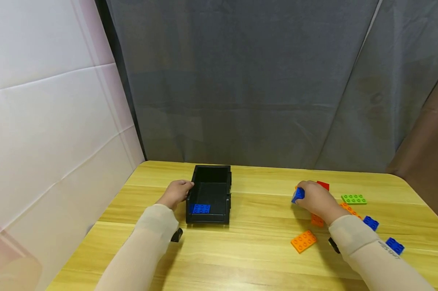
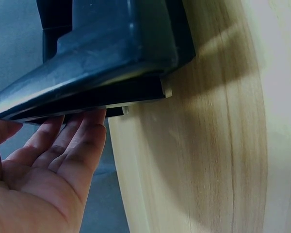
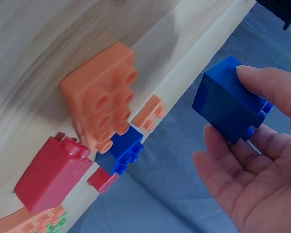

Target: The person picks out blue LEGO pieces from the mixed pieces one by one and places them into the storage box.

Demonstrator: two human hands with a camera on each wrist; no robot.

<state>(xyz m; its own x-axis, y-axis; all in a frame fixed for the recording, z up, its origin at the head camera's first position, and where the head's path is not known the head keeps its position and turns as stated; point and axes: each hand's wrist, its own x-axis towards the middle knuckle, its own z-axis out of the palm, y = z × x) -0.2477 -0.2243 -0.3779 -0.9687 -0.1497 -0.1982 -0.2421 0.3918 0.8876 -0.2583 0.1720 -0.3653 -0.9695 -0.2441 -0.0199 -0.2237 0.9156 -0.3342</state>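
My left hand [image 1: 176, 191] grips the left rim of a black bin [image 1: 212, 192]. In the left wrist view, its thumb lies at the rim and its fingers [image 2: 85, 130] reach under it. Inside the bin, near its front end, lies a flat blue brick [image 1: 201, 208]. My right hand [image 1: 318, 199] pinches another blue brick [image 3: 222, 99] between thumb and fingers, studs toward the palm in the right wrist view. Orange bricks [image 3: 99, 94], a red brick [image 3: 53, 172] and a further blue brick [image 3: 119, 149] stand on the table near that hand.
On the wooden table [image 1: 255, 258], an orange brick [image 1: 303, 241] lies in front of the right hand. Farther right are a green brick [image 1: 354, 199] and two blue bricks [image 1: 395, 245]. Grey cloth [image 1: 240, 89] hangs behind the table; white cloth [image 1: 51, 121] hangs at its left.
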